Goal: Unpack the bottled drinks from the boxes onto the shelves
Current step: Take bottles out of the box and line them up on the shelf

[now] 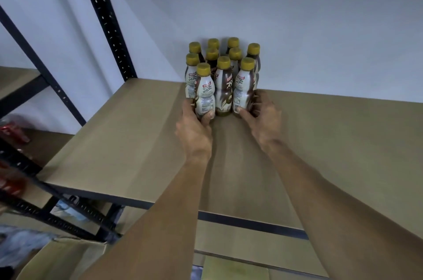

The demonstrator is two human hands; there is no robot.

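Ten or so bottles [223, 78] with gold caps stand upright in a tight cluster at the back edge of the shelf [114, 142], against the wall [274, 28] and about midway along it. The left hand [194, 128] wraps the front-left bottle [205, 92] low on its body, thumb across the label. The right hand [263, 117] cups the front-right bottle [243, 89] the same way, thumb in front and fingers curled round the far side. Both hands are closed on their bottles near the base; the centre front bottle [223, 89] stands free between them.

The bottles look like rigid plastic, full and so moderately heavy, with glossy sleeves that could slip. Their waisted shape makes them tall and tippable, so a low grip on the wider lower body, as here, seems the safest hold for sliding them.
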